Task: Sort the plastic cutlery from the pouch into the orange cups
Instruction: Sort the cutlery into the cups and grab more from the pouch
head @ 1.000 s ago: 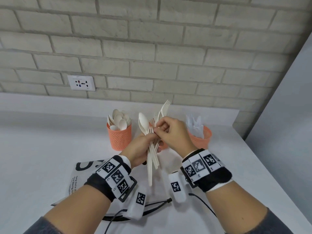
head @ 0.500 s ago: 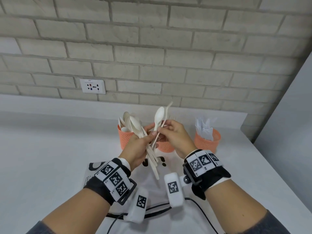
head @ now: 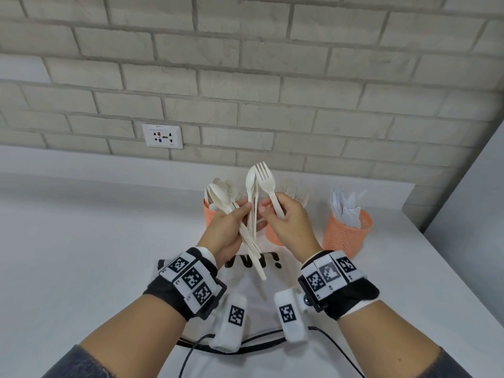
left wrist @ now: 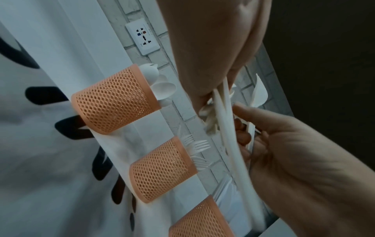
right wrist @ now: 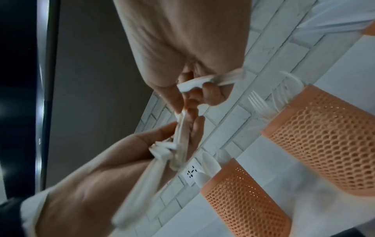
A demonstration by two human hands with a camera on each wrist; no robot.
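Note:
My left hand (head: pixel 231 227) grips a bundle of cream plastic cutlery (head: pixel 252 241), handles pointing down toward me. My right hand (head: pixel 286 219) holds a fork (head: pixel 268 186) upright, and its thumb and fingertips also pinch a spoon (head: pixel 250 181) that stands in the bundle. Behind the hands stand three orange mesh cups: the left cup (head: pixel 211 216) holds spoons, the middle cup (head: pixel 274 237) holds forks, the right cup (head: pixel 346 236) holds knives. The white pouch (head: pixel 259 290) with black lettering lies flat under my wrists. The left wrist view shows the cups (left wrist: pixel 113 99) in a row.
A brick wall with a white socket plate (head: pixel 162 136) runs behind the white counter (head: pixel 81 241). A grey panel (head: pixel 469 200) borders the counter on the right. Black cables (head: pixel 196 347) trail from the wrist cameras over the pouch.
My hands rose slightly and the view shifted left. The right hand has drawn a fork clear of the bundle and now pinches the spoon beside it.

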